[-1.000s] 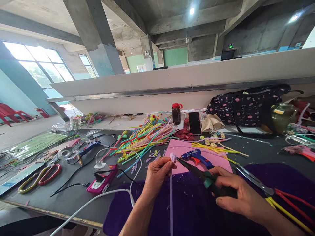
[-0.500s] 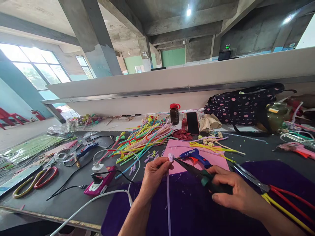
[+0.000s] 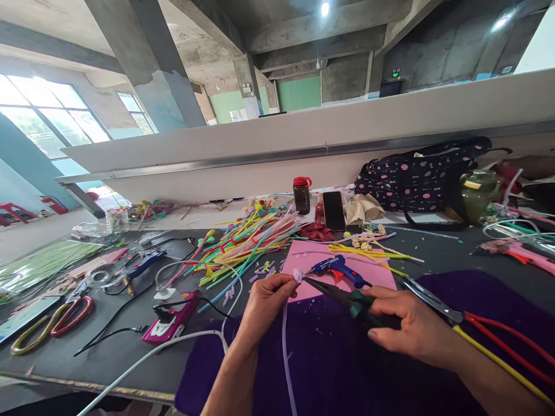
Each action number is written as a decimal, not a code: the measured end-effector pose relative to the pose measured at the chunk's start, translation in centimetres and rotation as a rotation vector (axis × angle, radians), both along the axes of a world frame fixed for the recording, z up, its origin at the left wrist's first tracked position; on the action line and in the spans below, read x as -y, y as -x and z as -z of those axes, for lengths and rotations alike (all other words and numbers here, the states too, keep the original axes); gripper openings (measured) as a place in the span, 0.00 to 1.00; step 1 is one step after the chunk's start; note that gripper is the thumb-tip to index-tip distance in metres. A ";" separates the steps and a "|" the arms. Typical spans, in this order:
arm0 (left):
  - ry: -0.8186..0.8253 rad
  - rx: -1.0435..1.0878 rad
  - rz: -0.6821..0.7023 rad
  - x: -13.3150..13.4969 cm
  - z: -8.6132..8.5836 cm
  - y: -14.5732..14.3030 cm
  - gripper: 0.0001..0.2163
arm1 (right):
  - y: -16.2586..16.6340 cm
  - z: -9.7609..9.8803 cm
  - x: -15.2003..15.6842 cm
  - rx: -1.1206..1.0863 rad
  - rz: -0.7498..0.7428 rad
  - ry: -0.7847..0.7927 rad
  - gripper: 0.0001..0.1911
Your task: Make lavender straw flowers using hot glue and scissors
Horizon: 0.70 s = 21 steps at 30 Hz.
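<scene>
My left hand (image 3: 269, 296) pinches a small pale-purple flower (image 3: 298, 275) at the top of a long lilac stem (image 3: 286, 352), which hangs down over the dark purple cloth (image 3: 338, 364). Wrapped round the dark green handles of long-nose pliers (image 3: 332, 292), my right hand (image 3: 405, 320) points their tips at the flower's right side. The tips touch or nearly touch it; I cannot tell which. Just behind the pliers, a blue glue gun (image 3: 338, 268) lies on a pink sheet (image 3: 299, 251).
Shears with red and yellow handles (image 3: 451, 312) lie at right; scissors (image 3: 71, 315) lie at left. A magenta power strip (image 3: 173, 318) trails cables. Behind are colourful stems (image 3: 255, 237), a bottle (image 3: 302, 196), a phone (image 3: 333, 211) and a patterned bag (image 3: 411, 185).
The whole view has shifted slightly, so everything sits a little further left and higher. Both hands keep their grips, and the lilac stem now hangs with more of a bend.
</scene>
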<state>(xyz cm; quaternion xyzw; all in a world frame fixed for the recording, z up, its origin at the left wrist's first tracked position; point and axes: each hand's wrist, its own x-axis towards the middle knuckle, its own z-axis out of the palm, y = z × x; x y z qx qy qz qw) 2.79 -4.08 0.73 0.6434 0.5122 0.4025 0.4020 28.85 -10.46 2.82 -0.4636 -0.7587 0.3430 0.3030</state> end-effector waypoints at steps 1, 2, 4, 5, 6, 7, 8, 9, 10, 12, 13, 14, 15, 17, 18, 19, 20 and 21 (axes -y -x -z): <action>-0.002 -0.016 0.002 0.0 0.0 0.0 0.14 | 0.0 -0.1 0.0 0.003 0.000 -0.005 0.03; -0.005 -0.033 0.006 0.0 0.1 0.0 0.14 | 0.0 -0.1 0.0 0.010 0.000 -0.010 0.03; -0.014 -0.063 0.016 -0.1 0.1 0.1 0.14 | 0.0 -0.1 -0.1 0.030 -0.002 -0.019 0.03; -0.020 -0.075 0.024 -0.1 0.1 0.1 0.14 | -0.1 -0.1 -0.1 0.046 -0.001 -0.024 0.03; -0.027 -0.084 0.032 -0.2 0.1 0.1 0.14 | -0.1 -0.1 -0.1 0.063 0.001 -0.029 0.03; -0.035 -0.091 0.039 -0.2 0.1 0.1 0.14 | -0.1 0.0 -0.1 0.082 0.007 -0.035 0.03; -0.041 -0.097 0.044 -0.2 0.0 0.1 0.14 | -0.2 0.0 -0.1 0.101 0.012 -0.042 0.03; -0.046 -0.102 0.048 -0.3 0.0 0.2 0.14 | -0.3 0.0 -0.1 0.119 0.017 -0.047 0.04; -0.048 -0.106 0.050 -0.3 0.0 0.2 0.13 | -0.3 0.0 -0.1 0.132 0.018 -0.051 0.05; -0.048 -0.113 0.045 -0.4 0.0 0.2 0.13 | -0.4 0.0 -0.1 0.150 0.014 -0.052 0.07; -0.044 -0.115 0.042 -0.4 0.0 0.2 0.12 | -0.4 0.0 -0.1 0.159 0.013 -0.051 0.07; -0.038 -0.115 0.038 -0.4 0.1 0.2 0.12 | -0.3 0.0 -0.2 0.166 0.015 -0.047 0.07; -0.029 -0.110 0.033 -0.4 0.1 0.2 0.12 | -0.3 0.0 -0.2 0.170 0.018 -0.041 0.07; -0.003 -0.075 0.024 -0.4 0.1 0.2 0.12 | -0.3 0.1 -0.3 0.151 0.019 -0.011 0.06; 0.018 -0.041 0.021 -0.4 0.1 0.2 0.12 | -0.3 0.2 -0.3 0.127 0.011 0.012 0.05; 0.046 0.006 0.018 -0.4 0.1 0.2 0.12 | -0.4 0.4 -0.4 0.096 -0.001 0.039 0.06; 0.080 0.065 0.016 -0.4 0.1 0.2 0.12 | -0.5 0.5 -0.5 0.060 -0.017 0.064 0.07; 0.118 0.134 0.015 -0.4 0.1 0.2 0.12 | -0.6 0.7 -0.6 0.021 -0.037 0.087 0.07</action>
